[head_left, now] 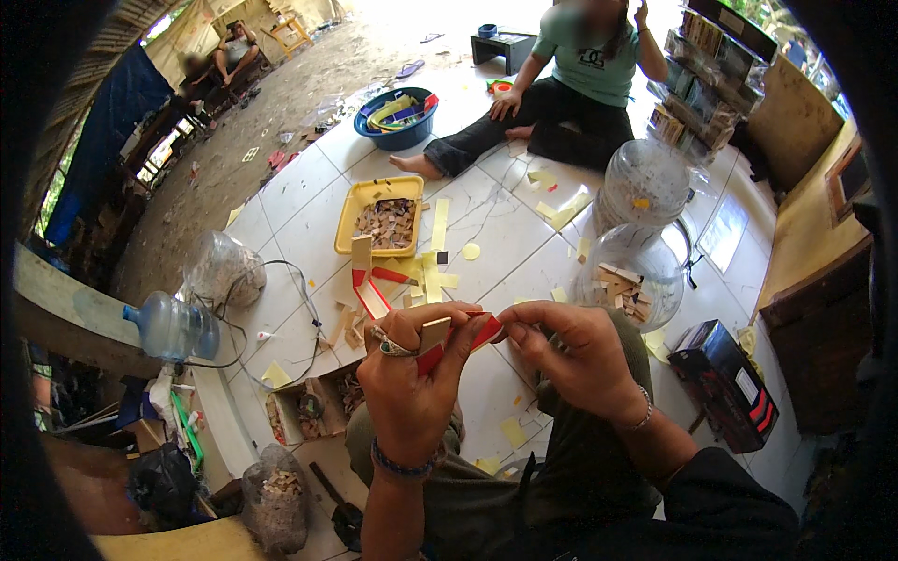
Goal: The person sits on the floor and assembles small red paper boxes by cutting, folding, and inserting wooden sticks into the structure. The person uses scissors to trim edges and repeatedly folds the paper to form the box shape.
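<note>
My left hand (412, 374), with a ring and a bead bracelet, grips a small tan wooden piece (435, 333) wrapped in a red strip (472, 337). My right hand (571, 351) pinches the right end of that red strip, fingers closed on it. Both hands hover over my lap, above the white tiled floor (510, 234). Just beyond them lie another red-and-white folded strip (371, 294) and yellow paper strips (432, 271).
A yellow tray (348, 220) of small wooden pieces sits ahead. Two clear plastic jars (636, 271) stand right; a black box (725, 379) lies beside my knee. A person in a green shirt (585, 65) sits across, near a blue basin (398, 136). A water bottle (173, 327) lies left.
</note>
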A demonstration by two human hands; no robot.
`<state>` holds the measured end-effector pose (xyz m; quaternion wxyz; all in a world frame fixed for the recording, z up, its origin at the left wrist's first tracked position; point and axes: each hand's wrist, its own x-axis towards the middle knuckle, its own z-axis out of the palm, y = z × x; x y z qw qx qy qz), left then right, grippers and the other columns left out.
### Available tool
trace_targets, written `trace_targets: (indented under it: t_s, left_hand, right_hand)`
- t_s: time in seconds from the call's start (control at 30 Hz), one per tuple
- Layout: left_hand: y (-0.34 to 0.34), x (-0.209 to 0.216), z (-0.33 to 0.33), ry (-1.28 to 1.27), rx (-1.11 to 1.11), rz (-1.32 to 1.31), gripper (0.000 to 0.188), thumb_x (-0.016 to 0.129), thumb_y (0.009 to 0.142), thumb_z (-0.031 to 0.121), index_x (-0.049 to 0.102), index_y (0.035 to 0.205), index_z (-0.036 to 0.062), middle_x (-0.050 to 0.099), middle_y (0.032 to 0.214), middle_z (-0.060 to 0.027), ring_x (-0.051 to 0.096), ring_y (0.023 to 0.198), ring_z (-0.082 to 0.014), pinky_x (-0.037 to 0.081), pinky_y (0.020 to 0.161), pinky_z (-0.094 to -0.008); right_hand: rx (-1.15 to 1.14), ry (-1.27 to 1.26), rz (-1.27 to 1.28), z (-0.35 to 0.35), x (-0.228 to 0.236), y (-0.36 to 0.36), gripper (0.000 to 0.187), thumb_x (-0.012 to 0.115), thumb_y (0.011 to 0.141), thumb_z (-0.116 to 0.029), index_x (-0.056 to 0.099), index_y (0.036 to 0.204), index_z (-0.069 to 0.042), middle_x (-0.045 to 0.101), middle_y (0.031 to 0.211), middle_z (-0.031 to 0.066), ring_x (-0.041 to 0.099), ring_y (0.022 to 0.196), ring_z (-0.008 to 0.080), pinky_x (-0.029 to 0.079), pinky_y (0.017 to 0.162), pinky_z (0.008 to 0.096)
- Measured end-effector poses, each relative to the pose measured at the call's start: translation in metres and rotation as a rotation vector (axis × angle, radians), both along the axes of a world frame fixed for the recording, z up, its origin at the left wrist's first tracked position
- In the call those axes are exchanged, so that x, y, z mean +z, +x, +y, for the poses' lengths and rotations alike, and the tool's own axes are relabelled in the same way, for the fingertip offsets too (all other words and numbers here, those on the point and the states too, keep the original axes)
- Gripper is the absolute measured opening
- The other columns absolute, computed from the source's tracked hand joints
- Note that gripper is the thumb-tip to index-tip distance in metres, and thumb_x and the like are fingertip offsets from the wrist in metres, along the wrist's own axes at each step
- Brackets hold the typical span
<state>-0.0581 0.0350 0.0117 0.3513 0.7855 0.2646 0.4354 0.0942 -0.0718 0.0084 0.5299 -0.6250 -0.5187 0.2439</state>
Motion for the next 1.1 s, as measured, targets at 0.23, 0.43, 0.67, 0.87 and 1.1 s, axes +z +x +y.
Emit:
trace_targets:
  t_s: [0.23,0.43,0.67,0.87,1.1]
  left_hand:
    - [0.002,-0.002,0.001,-0.087,-0.041,-0.082,0.022,0.078,0.086,0.005,0.059,0.099,0.0054,0.075,0.096,-0.0119,0.073,0.087,-0.0200,0.059,0.072,-0.0317]
    - [0.000,-0.002,0.002,-0.093,-0.038,-0.077,0.023,0.078,0.087,0.005,0.060,0.100,0.0050,0.075,0.097,-0.0121,0.073,0.088,-0.0188,0.059,0.074,-0.0310]
    - [0.002,-0.001,0.001,-0.091,-0.061,-0.100,0.022,0.078,0.087,0.005,0.060,0.101,0.0051,0.075,0.097,-0.0116,0.073,0.089,-0.0177,0.058,0.074,-0.0295]
    - [0.003,-0.001,-0.001,-0.088,-0.083,-0.102,0.023,0.078,0.087,0.004,0.060,0.101,0.0057,0.075,0.098,-0.0114,0.072,0.089,-0.0164,0.058,0.074,-0.0281]
    - [0.004,0.000,-0.004,-0.082,-0.110,-0.089,0.024,0.077,0.086,0.002,0.059,0.102,0.0056,0.075,0.098,-0.0113,0.072,0.090,-0.0166,0.058,0.076,-0.0287]
  right_hand:
    - [0.047,-0.005,0.068,-0.001,-0.002,0.003,0.021,0.063,0.093,-0.001,0.068,0.113,0.002,0.075,0.097,0.0140,0.073,0.093,0.0178,0.056,0.081,0.0288]
    - [0.108,0.057,0.205,0.001,-0.008,0.005,0.022,0.063,0.095,-0.001,0.068,0.116,0.003,0.075,0.099,0.0125,0.072,0.095,0.0154,0.056,0.083,0.0278]
    - [0.098,0.048,0.277,0.001,-0.011,0.008,0.021,0.067,0.094,-0.005,0.071,0.113,0.003,0.076,0.096,0.0097,0.067,0.085,0.0085,0.053,0.075,0.0244]
    - [0.094,0.049,0.319,0.002,-0.007,0.009,0.019,0.069,0.094,-0.008,0.073,0.110,0.002,0.076,0.094,0.0066,0.061,0.079,0.0044,0.050,0.070,0.0229]
    - [0.040,-0.003,0.229,-0.001,-0.002,0.012,0.019,0.071,0.093,-0.008,0.073,0.108,0.001,0.075,0.092,0.0056,0.062,0.079,0.0055,0.050,0.070,0.0232]
